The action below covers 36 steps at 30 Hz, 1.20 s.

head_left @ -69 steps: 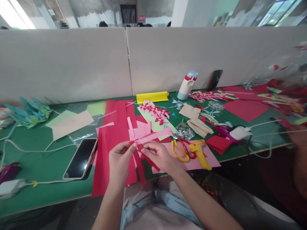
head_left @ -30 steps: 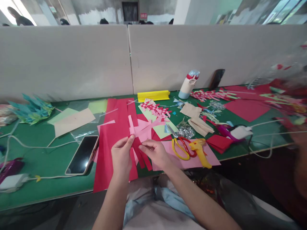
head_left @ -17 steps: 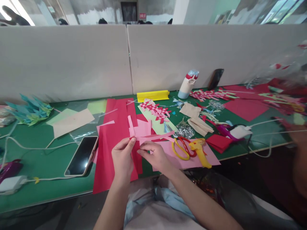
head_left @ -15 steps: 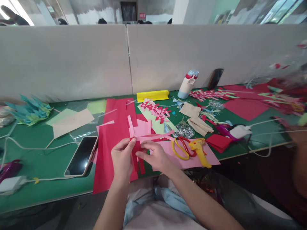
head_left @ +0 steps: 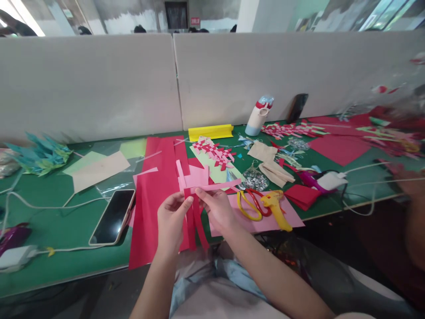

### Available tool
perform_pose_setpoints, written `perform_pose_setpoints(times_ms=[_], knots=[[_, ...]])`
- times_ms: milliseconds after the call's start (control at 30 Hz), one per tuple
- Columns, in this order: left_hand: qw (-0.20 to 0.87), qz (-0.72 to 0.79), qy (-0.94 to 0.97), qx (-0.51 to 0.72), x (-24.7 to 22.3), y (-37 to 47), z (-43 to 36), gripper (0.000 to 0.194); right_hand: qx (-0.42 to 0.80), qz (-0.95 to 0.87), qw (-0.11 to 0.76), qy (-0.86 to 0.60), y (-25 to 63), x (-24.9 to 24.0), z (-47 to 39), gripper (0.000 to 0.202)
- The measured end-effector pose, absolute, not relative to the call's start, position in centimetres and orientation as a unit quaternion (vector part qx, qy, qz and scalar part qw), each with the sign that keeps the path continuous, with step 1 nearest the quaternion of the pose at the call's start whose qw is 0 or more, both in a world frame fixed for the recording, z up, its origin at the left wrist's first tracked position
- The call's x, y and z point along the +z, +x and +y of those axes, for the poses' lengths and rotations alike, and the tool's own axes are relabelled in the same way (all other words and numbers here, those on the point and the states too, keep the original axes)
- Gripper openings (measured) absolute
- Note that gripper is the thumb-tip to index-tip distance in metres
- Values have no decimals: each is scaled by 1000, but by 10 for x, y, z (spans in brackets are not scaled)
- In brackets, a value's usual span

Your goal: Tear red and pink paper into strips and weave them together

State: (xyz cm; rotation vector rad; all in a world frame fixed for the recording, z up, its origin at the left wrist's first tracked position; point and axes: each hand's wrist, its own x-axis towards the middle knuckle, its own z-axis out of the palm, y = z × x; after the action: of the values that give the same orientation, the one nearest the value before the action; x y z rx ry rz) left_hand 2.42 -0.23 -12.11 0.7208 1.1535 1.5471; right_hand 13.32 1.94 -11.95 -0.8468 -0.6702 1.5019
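Observation:
Between my hands are crossed paper strips: a pink strip [head_left: 221,185] reaching out to the right, another pink strip [head_left: 179,169] pointing away, and red strips [head_left: 200,228] hanging down toward me. My left hand [head_left: 171,217] pinches the crossing with thumb and fingers. Thumb and forefinger of my right hand [head_left: 219,210] close on the strips just right of that crossing. Below the hands lies a large red paper sheet [head_left: 146,221], with pink paper [head_left: 195,178] just beyond. Near my right forearm, yellow-and-red-handled scissors [head_left: 247,212] and a yellow glue gun [head_left: 279,210] rest on pink paper [head_left: 229,221].
A smartphone [head_left: 113,217] lies left of the red sheet. Woven pink-and-red strips [head_left: 214,153] lie on pale green paper, near a bag of beads [head_left: 255,179]. A bottle [head_left: 260,117] stands by the partition [head_left: 265,66]. White cables [head_left: 368,179] cross the right side; another person's arm [head_left: 415,221] is there.
My right hand has moved up and its thumb and forefinger now close on the strips near the crossing. The red strips hang lower and splay more to the right.

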Motion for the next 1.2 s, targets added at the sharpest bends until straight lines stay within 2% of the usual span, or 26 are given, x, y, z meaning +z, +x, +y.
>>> perform_pose_setpoints(times_ms=[233, 633, 733, 900, 967, 1133, 1200], knots=[[529, 489, 318, 616, -130, 21, -5, 31, 624, -280, 611, -398, 131, -123, 23, 23], [518, 507, 338, 601, -132, 12, -1, 23, 621, -348, 555, -429, 137, -131, 19, 26], [532, 507, 342, 585, -138, 12, -3, 25, 624, -392, 516, -437, 140, -137, 18, 27], [502, 561, 318, 576, -148, -5, -5, 28, 631, -484, 400, -455, 161, -149, 19, 30], [481, 587, 284, 586, -150, -19, -3, 31, 602, -513, 364, -492, 175, -152, 23, 28], [448, 625, 229, 597, -154, -53, 0, 35, 415, -637, 330, -560, 211, -156, 51, 14], [444, 628, 206, 605, -155, -60, 0, 36, 375, -663, 303, -573, 220, -160, 67, 15]])
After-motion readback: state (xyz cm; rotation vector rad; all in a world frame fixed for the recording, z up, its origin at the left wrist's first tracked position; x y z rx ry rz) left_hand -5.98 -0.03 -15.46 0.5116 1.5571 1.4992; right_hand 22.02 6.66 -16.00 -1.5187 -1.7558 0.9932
